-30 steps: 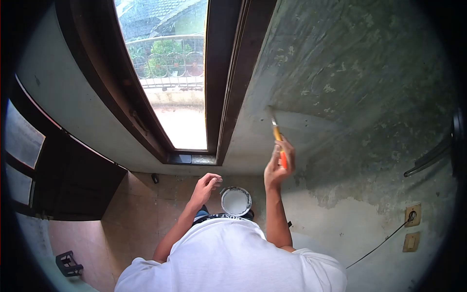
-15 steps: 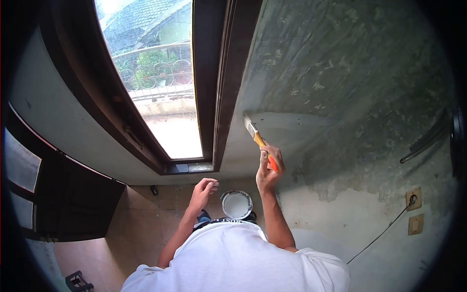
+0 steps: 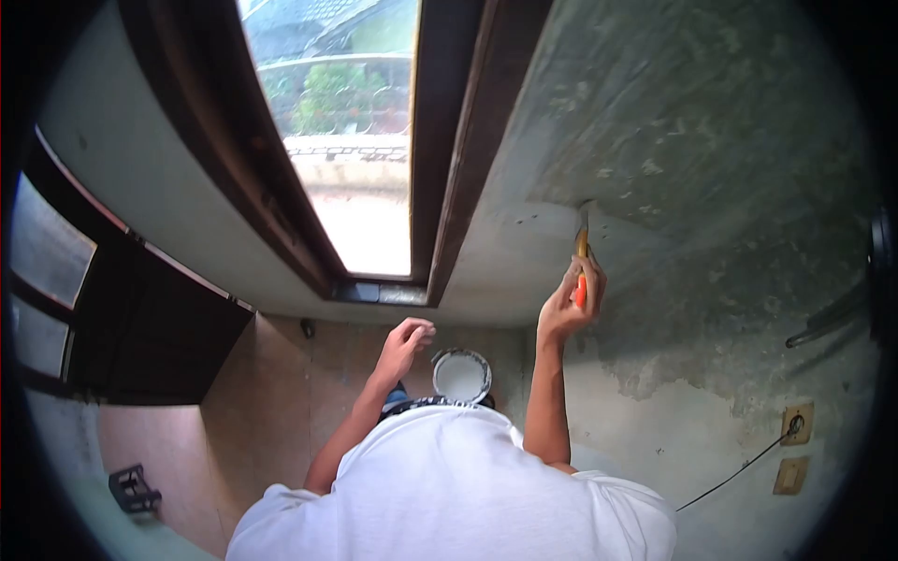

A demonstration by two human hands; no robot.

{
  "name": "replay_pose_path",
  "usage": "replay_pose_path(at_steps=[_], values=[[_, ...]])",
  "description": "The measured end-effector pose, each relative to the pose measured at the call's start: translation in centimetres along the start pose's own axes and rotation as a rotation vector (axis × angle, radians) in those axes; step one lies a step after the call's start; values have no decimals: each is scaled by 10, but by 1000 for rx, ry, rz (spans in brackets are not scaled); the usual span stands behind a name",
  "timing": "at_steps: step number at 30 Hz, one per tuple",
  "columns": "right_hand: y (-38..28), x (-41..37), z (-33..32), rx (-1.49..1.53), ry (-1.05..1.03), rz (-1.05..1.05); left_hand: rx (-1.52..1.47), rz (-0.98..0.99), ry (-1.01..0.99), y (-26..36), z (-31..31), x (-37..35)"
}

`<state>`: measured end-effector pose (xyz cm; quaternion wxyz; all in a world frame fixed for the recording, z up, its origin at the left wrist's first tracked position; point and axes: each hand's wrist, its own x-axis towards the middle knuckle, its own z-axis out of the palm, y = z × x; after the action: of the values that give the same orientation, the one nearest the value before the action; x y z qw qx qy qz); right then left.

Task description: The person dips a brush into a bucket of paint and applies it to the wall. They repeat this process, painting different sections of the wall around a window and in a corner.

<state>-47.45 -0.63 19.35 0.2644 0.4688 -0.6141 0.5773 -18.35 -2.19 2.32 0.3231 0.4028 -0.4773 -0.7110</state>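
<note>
- Paintbrush with a yellow-and-orange handle (image 3: 582, 257): held against the wall to the right of the dark brown wooden window frame (image 3: 468, 168). It points upward and shows edge-on, and its bristle end meets the wall surface.
- Right hand (image 3: 571, 301): raised, fingers closed around the orange lower part of the paintbrush handle, to the right of the window frame's lower corner.
- Left hand (image 3: 408, 338): below the window frame's bottom rail, fingers loosely bent and holding nothing. It is close to the paint can but not touching it.
- Round metal paint can filled with white paint (image 3: 461, 376): stands on the floor below the window frame, between the two forearms, lid off.
- Mottled grey-green plaster wall (image 3: 711, 140): spreads rightward from the window frame. A smoother pale patch (image 3: 524, 252) lies just beside the frame, and the brush tip sits at that patch's upper right edge.
- White T-shirt (image 3: 449, 491): covers the person's shoulders, at the bottom of the view below the window frame.
- Beige wall socket (image 3: 795, 423) with a black cable (image 3: 739, 472): far right of the window frame and low on the wall.
- Tan tiled floor (image 3: 271, 393): below and to the left of the window frame.
</note>
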Motion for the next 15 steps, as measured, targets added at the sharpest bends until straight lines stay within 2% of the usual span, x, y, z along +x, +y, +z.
replay_pose_path(at_steps=[1, 3, 4, 6, 7, 9, 10, 12, 13, 15], values=[[-1, -5, 2, 17, -29, 14, -4, -20, 30, -4, 1, 0], [5, -7, 7, 49, 43, -35, 13, 24, 8, -24, -8, 13], [1, -5, 2, 36, 32, 48, 12, 17, 29, -40, -20, 20], [11, -4, -8, 53, 10, 60, 251, 33, 101, -87, -44, 44], [18, -3, -13, 54, 0, 66, 247, 24, 106, -117, -60, 59], [29, -5, -20, 112, -22, 89, 368, -121, 215, -170, -100, 86], [37, -9, -22, 145, -37, 124, 368, -129, 213, -184, -116, 94], [44, -15, -27, 169, -74, 159, 751, -261, 287, -201, -143, 114], [45, -16, -28, 171, -92, 161, 751, -263, 285, -202, -151, 127], [53, -23, -27, 179, -64, 187, 925, -479, 302, -211, -170, 150]])
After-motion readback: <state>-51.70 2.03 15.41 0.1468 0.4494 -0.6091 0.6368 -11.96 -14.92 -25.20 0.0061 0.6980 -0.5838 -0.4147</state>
